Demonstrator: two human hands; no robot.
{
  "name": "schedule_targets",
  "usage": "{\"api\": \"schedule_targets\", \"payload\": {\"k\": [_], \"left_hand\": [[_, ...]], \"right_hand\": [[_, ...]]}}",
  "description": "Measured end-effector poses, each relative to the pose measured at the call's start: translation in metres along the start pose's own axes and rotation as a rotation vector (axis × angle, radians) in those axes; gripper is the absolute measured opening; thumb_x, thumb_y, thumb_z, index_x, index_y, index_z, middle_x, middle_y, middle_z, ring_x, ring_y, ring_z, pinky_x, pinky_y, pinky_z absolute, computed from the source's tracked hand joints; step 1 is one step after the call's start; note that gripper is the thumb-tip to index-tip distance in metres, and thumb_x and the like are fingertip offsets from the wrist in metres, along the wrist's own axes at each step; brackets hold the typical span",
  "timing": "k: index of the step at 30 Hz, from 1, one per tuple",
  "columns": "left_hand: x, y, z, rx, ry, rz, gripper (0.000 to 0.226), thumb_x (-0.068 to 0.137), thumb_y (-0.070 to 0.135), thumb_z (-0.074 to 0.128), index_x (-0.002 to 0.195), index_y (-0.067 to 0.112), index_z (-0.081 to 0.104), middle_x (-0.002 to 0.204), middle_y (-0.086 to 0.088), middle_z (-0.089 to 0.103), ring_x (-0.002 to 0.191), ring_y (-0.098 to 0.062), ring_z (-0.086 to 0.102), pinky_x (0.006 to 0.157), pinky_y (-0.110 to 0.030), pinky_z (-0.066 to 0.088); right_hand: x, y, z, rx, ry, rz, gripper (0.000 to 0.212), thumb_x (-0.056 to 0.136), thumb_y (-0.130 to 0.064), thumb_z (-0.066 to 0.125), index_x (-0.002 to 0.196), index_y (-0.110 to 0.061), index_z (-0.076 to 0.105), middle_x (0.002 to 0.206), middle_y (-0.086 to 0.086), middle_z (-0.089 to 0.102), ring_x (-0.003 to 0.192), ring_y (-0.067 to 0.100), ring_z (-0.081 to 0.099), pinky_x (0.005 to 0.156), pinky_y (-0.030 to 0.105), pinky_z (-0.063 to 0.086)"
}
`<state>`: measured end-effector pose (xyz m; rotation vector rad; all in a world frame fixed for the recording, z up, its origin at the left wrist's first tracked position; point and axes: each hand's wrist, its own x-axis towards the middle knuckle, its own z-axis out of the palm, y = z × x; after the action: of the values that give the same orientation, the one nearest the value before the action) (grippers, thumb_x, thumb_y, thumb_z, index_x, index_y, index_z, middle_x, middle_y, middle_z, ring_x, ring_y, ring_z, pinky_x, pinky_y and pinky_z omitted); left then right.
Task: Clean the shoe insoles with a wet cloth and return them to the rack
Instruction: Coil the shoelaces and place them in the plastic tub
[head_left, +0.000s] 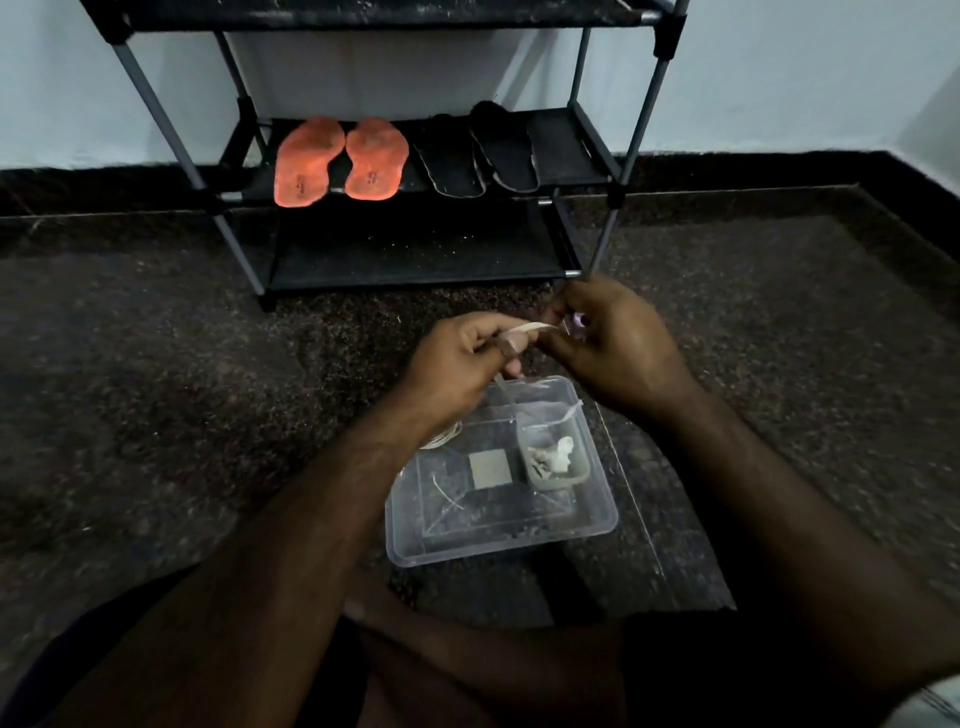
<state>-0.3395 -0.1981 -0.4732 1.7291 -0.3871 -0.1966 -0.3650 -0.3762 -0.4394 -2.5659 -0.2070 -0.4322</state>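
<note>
Both hands are raised over a clear plastic tub (410, 525) on the floor. My left hand (462, 364) and my right hand (618, 348) each pinch one end of a pale twisted cloth (531, 327), stretched between them. A thin strand hangs from the cloth toward the tub. Something small and purple shows at my right fingertips; what it is cannot be told. Two orange insoles (340, 161) lie side by side on the rack's middle shelf (571, 150). Two dark insoles (480, 156) lie to their right.
The black shoe rack (415, 260) with grey poles stands against the pale wall; nothing lies on its bottom shelf. Inside the tub sit a small grey cup (556, 457) with white bits and a square pad (488, 468). Dark speckled floor surrounds everything; my crossed legs are at the bottom.
</note>
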Motion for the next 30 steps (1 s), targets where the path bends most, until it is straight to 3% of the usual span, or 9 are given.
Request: {"api": "schedule_targets", "payload": {"k": [5, 8, 14, 19, 21, 22, 23, 25, 30], "left_hand": [[0.012, -0.018, -0.019, 0.055, 0.249, -0.019, 0.018, 0.101, 0.010, 0.056, 0.095, 0.018, 0.072, 0.070, 0.003, 0.066, 0.066, 0.001, 0.058, 0.068, -0.017, 0.045], [0.022, -0.034, -0.028, 0.023, 0.387, -0.073, 0.020, 0.100, 0.011, 0.057, 0.091, 0.024, 0.069, 0.071, 0.005, 0.069, 0.074, -0.010, 0.063, 0.072, -0.025, 0.045], [0.033, -0.043, -0.045, 0.064, 0.568, -0.131, 0.016, 0.097, 0.014, 0.062, 0.112, 0.015, 0.069, 0.097, -0.001, 0.074, 0.091, -0.009, 0.066, 0.087, -0.025, 0.052], [0.012, 0.002, -0.007, 0.168, 0.186, 0.108, 0.035, 0.103, 0.029, 0.053, 0.135, 0.018, 0.060, 0.122, -0.008, 0.070, 0.108, -0.011, 0.067, 0.097, -0.034, 0.053], [0.004, 0.018, 0.007, 0.073, 0.020, 0.054, 0.033, 0.107, 0.027, 0.043, 0.127, 0.011, 0.064, 0.102, -0.014, 0.068, 0.082, -0.021, 0.068, 0.071, -0.048, 0.049], [0.001, 0.022, 0.008, 0.022, -0.022, 0.008, 0.031, 0.108, 0.027, 0.041, 0.118, 0.011, 0.066, 0.105, 0.008, 0.032, 0.068, -0.018, 0.068, 0.054, -0.049, 0.041], [0.001, 0.021, 0.005, 0.004, -0.043, -0.017, 0.029, 0.107, 0.027, 0.042, 0.106, 0.013, 0.067, 0.062, 0.016, 0.044, 0.048, -0.011, 0.061, 0.041, -0.037, 0.034], [0.003, 0.016, -0.003, 0.060, -0.043, 0.026, 0.023, 0.105, 0.020, 0.050, 0.091, 0.014, 0.067, 0.056, 0.017, 0.053, 0.043, 0.004, 0.049, 0.047, -0.014, 0.036], [0.020, 0.004, -0.021, 0.196, 0.244, 0.121, 0.016, 0.099, 0.015, 0.060, 0.089, 0.012, 0.071, 0.073, 0.010, 0.060, 0.067, 0.006, 0.054, 0.068, -0.013, 0.041]], "right_hand": [[0.002, 0.026, -0.007, 0.370, -0.172, 0.240, 0.019, 0.092, -0.027, 0.067, 0.074, -0.025, 0.063, 0.062, -0.004, 0.065, 0.048, 0.002, 0.054, 0.056, 0.024, 0.044], [0.001, 0.034, -0.017, 0.573, -0.113, 0.318, 0.024, 0.093, -0.027, 0.066, 0.081, -0.006, 0.068, 0.063, 0.018, 0.061, 0.045, 0.013, 0.046, 0.047, 0.025, 0.041], [0.003, 0.027, -0.027, 0.857, -0.184, 0.436, 0.025, 0.098, -0.020, 0.056, 0.094, 0.003, 0.065, 0.048, -0.008, 0.039, 0.039, 0.007, 0.027, 0.042, 0.017, 0.018], [0.001, -0.001, 0.006, 0.851, -0.234, 0.432, 0.038, 0.095, -0.026, 0.062, 0.085, 0.010, 0.056, 0.053, 0.006, 0.037, 0.039, 0.011, 0.024, 0.040, 0.020, 0.017], [0.001, -0.009, 0.012, 0.890, -0.216, 0.427, 0.039, 0.097, -0.027, 0.060, 0.079, 0.007, 0.055, 0.053, 0.007, 0.036, 0.040, 0.012, 0.024, 0.042, 0.024, 0.015], [0.001, -0.010, 0.012, 0.912, -0.206, 0.439, 0.038, 0.097, -0.030, 0.059, 0.079, 0.003, 0.057, 0.052, 0.007, 0.036, 0.040, 0.012, 0.024, 0.042, 0.025, 0.015], [0.001, -0.010, 0.010, 0.937, -0.211, 0.459, 0.038, 0.097, -0.033, 0.058, 0.082, 0.002, 0.061, 0.052, 0.006, 0.037, 0.041, 0.012, 0.023, 0.043, 0.025, 0.014], [0.001, -0.005, 0.002, 0.981, -0.274, 0.494, 0.038, 0.099, -0.035, 0.054, 0.094, 0.001, 0.065, 0.053, 0.003, 0.040, 0.044, 0.013, 0.024, 0.045, 0.026, 0.014], [-0.004, -0.001, -0.012, 1.005, -0.552, 0.497, 0.027, 0.100, -0.026, 0.051, 0.096, -0.007, 0.069, 0.059, 0.001, 0.046, 0.048, 0.011, 0.032, 0.042, 0.020, 0.020]]}}
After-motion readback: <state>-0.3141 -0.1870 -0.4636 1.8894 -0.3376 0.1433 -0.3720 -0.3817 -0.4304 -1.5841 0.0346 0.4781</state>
